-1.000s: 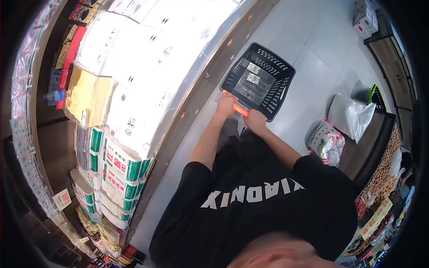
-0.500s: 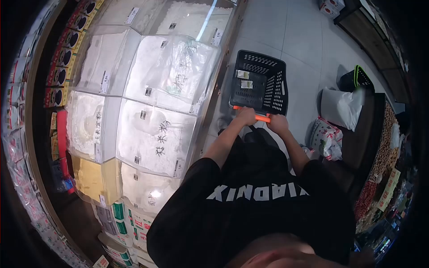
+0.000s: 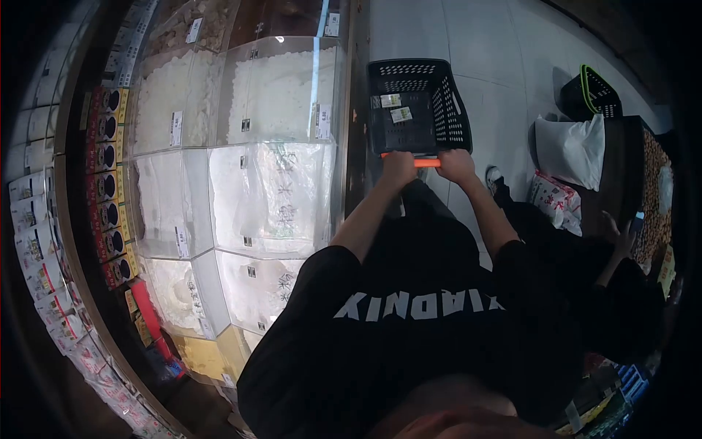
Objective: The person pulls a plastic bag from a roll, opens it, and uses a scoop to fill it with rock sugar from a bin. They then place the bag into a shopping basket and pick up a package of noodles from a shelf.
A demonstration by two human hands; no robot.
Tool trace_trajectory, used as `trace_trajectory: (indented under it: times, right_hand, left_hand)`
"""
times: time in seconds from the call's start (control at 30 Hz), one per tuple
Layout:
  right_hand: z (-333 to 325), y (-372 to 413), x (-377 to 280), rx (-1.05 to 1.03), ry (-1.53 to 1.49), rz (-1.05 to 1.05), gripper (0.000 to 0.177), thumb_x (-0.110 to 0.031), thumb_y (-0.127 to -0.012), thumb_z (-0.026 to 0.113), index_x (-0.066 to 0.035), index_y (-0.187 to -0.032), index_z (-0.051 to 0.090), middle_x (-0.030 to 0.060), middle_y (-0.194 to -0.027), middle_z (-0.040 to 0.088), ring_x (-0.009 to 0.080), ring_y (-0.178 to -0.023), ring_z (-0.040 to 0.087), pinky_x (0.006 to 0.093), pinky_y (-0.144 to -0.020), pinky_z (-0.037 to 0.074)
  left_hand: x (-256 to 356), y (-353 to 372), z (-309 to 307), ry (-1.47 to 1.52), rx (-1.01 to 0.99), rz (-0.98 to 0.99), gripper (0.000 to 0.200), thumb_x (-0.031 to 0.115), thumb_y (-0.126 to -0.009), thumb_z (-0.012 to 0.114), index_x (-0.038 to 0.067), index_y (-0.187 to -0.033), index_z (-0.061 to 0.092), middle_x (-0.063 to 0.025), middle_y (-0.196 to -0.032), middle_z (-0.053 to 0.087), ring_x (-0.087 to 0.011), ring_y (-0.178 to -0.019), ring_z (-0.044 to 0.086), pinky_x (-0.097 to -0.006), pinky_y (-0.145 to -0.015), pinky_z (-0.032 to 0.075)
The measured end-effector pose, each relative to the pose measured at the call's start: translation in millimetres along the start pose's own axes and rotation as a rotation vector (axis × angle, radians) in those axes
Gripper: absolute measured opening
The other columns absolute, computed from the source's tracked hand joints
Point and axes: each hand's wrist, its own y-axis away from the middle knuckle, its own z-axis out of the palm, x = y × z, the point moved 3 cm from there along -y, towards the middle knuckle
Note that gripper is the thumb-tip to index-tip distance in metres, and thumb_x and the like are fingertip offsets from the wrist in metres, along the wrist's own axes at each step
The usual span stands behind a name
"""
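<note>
My left hand (image 3: 398, 170) is closed around the left end of an orange handle (image 3: 426, 162), and my right hand (image 3: 457, 166) grips its right end. The handle belongs to a black perforated shopping basket (image 3: 452, 123) in front of me, just above the grey tiled floor as far as I can see. Two small labelled packs, a pack (image 3: 390, 101) and another pack (image 3: 401, 114), lie inside on its bottom. Whatever supports the basket underneath is hidden.
Clear bins of white powder (image 3: 238, 194) and white grains (image 3: 281, 88) line my left. On the right are a black-green basket (image 3: 591, 91), a white sack (image 3: 570, 150) and a printed bag (image 3: 556, 201). Another person's hand (image 3: 624, 238) holds a phone (image 3: 638, 222) there.
I have moved forward along the aisle with the basket; the bins on the left have slid back toward me. Another person holding a phone has come into view at the right.
</note>
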Motion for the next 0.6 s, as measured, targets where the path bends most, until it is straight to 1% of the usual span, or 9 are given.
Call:
trace_trajectory:
  times: [0.07,0.1,0.17,0.2,0.27,0.3,0.4,0.57,0.6]
  right_hand:
    - [-13,-28,9,-0.024,-0.001,0.002,0.019,-0.028,-0.075,0.068,-0.010,-0.077,0.073,0.0145,-0.074,0.071,0.0331,-0.072,0.071,0.0440,-0.068,0.057]
    - [-18,-41,13,-0.054,0.009,-0.003,0.019,-0.028,-0.075,0.068,-0.010,-0.077,0.073,0.0145,-0.075,0.071,0.0330,-0.072,0.071,0.0439,-0.068,0.057]
    - [-25,-65,25,-0.096,0.023,-0.002,0.019,-0.027,-0.076,0.066,-0.011,-0.079,0.074,0.0143,-0.076,0.071,0.0325,-0.073,0.071,0.0437,-0.069,0.057]
    - [-29,-75,28,-0.073,0.010,-0.009,0.020,-0.028,-0.077,0.066,-0.010,-0.077,0.073,0.0149,-0.074,0.071,0.0331,-0.071,0.071,0.0442,-0.068,0.057]
    - [-33,-94,35,-0.047,-0.021,-0.021,0.023,-0.030,-0.078,0.065,-0.009,-0.073,0.072,0.0161,-0.071,0.069,0.0342,-0.067,0.070,0.0453,-0.066,0.057]
    - [-38,-102,37,-0.079,-0.014,0.013,0.021,-0.029,-0.078,0.065,-0.009,-0.075,0.073,0.0162,-0.072,0.069,0.0341,-0.069,0.070,0.0454,-0.066,0.057]
    - [-42,-126,44,-0.090,-0.032,0.119,0.020,-0.027,-0.076,0.065,-0.009,-0.075,0.073,0.0156,-0.072,0.070,0.0339,-0.071,0.071,0.0450,-0.066,0.057]
    - [-55,-171,57,-0.067,-0.085,0.124,0.019,-0.026,-0.076,0.066,-0.009,-0.076,0.074,0.0165,-0.074,0.070,0.0338,-0.072,0.071,0.0451,-0.067,0.057]
    - [-58,-181,60,-0.071,-0.099,0.132,0.019,-0.026,-0.076,0.066,-0.008,-0.076,0.074,0.0167,-0.074,0.070,0.0338,-0.072,0.071,0.0451,-0.067,0.057]
  left_hand:
    - [7,-18,-18,-0.032,0.128,0.130,0.023,0.022,-0.074,0.069,0.005,-0.089,0.071,-0.0176,-0.082,0.070,-0.0354,-0.084,0.068,-0.0472,-0.078,0.055]
    - [11,-28,-24,0.010,0.202,0.196,0.023,0.021,-0.070,0.069,0.007,-0.088,0.069,-0.0157,-0.079,0.069,-0.0344,-0.082,0.068,-0.0484,-0.075,0.054]
    - [11,-57,-34,-0.011,0.228,0.203,0.019,0.020,-0.073,0.067,0.006,-0.085,0.069,-0.0158,-0.078,0.069,-0.0339,-0.076,0.068,-0.0476,-0.072,0.053]
    - [9,-64,-34,-0.015,0.225,0.202,0.018,0.019,-0.074,0.066,0.005,-0.083,0.069,-0.0158,-0.077,0.069,-0.0336,-0.073,0.068,-0.0472,-0.071,0.052]
    - [1,-88,-34,-0.068,0.170,0.171,0.019,0.021,-0.074,0.066,0.005,-0.084,0.070,-0.0150,-0.078,0.069,-0.0327,-0.074,0.068,-0.0466,-0.071,0.053]
    - [-3,-104,-36,-0.094,0.145,0.155,0.019,0.022,-0.074,0.067,0.005,-0.084,0.070,-0.0146,-0.078,0.069,-0.0323,-0.075,0.069,-0.0463,-0.071,0.053]
    - [-7,-137,-51,-0.217,-0.048,0.049,0.023,0.028,-0.076,0.072,0.008,-0.085,0.072,-0.0135,-0.082,0.070,-0.0310,-0.082,0.070,-0.0444,-0.076,0.055]
    - [-11,-178,-91,-0.190,-0.068,0.026,0.022,0.028,-0.076,0.072,0.008,-0.084,0.074,-0.0139,-0.083,0.072,-0.0305,-0.084,0.071,-0.0431,-0.077,0.056]
    - [-16,-188,-91,-0.187,-0.076,0.025,0.022,0.028,-0.076,0.072,0.008,-0.084,0.074,-0.0140,-0.084,0.072,-0.0305,-0.084,0.071,-0.0430,-0.077,0.056]
